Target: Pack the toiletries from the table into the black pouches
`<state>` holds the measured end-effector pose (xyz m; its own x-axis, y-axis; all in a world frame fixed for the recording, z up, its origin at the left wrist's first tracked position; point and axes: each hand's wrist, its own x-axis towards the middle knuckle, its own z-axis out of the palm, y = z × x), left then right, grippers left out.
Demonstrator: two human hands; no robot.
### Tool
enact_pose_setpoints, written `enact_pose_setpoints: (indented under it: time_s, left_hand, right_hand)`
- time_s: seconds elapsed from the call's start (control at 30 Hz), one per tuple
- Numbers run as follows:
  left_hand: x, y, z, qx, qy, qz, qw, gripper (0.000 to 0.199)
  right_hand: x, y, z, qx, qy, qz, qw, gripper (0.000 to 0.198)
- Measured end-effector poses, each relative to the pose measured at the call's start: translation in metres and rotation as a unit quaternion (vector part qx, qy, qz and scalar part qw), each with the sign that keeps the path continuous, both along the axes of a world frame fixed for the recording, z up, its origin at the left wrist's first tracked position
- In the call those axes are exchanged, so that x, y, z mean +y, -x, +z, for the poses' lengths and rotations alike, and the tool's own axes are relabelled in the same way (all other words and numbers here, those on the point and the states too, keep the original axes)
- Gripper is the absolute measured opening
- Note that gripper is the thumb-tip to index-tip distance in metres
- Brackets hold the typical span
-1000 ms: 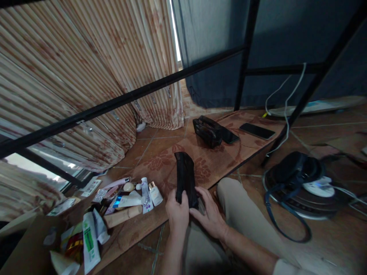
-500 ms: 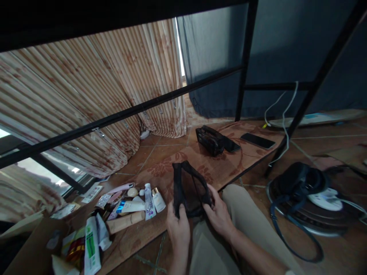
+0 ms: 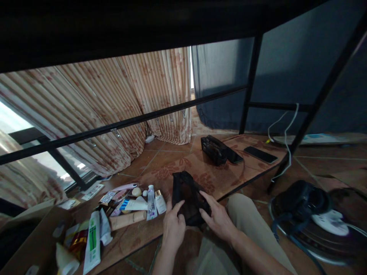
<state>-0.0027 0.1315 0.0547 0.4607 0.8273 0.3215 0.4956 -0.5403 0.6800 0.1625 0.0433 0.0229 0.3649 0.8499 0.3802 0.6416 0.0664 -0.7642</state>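
A black mesh pouch (image 3: 187, 196) is between my two hands, above my lap at the mat's near edge. My left hand (image 3: 174, 225) grips its left near side, with thumb and forefinger bent over the rim. On the right side, my right hand (image 3: 216, 214) holds the pouch between thumb and fingers. The pouch's inside is too dark to make out. To the left of my left hand lie a white bottle with a gold cap (image 3: 159, 201), a clear-capped tube (image 3: 151, 204) and a beige tube (image 3: 129, 219), among several other cosmetics.
A second dark pouch (image 3: 213, 149) stands on the patterned mat (image 3: 160, 173), beside a phone (image 3: 234, 156). Another phone (image 3: 260, 154) lies farther right. A cardboard box (image 3: 43, 238) is at lower left. Black metal bars (image 3: 160, 114) cross ahead, and a strapped bag (image 3: 304, 202) sits at right.
The pouch's opening has narrowed and its sides have come closer together. My fingers have shifted on its rim. The whole view has tilted upward slightly.
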Motion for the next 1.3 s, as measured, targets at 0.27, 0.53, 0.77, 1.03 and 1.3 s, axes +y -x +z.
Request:
enact_pose_setpoints:
  time_s: [0.27, 0.53, 0.77, 1.03, 1.3]
  left_hand:
    - [0.018, 0.002, -0.004, -0.022, 0.063, 0.104, 0.992, 0.034]
    - [0.010, -0.009, 0.005, -0.040, 0.033, 0.098, 0.994, 0.034]
    - [0.003, -0.014, 0.012, -0.021, 0.036, 0.094, 0.995, 0.036]
    - [-0.008, -0.020, 0.015, 0.008, 0.074, 0.062, 0.995, 0.039]
    - [-0.002, -0.017, 0.011, -0.001, 0.121, 0.044, 0.992, 0.065]
  right_hand:
    - [-0.001, -0.012, -0.008, -0.015, 0.047, -0.090, 0.995, 0.050]
    - [-0.002, -0.023, 0.007, -0.077, 0.072, -0.076, 0.992, 0.051]
    - [0.004, -0.039, 0.028, -0.124, 0.057, -0.009, 0.991, 0.039]
    - [0.037, -0.050, 0.069, -0.226, 0.258, 0.091, 0.935, 0.024]
    - [0.054, -0.044, 0.075, -0.275, 0.356, 0.127, 0.884, 0.034]
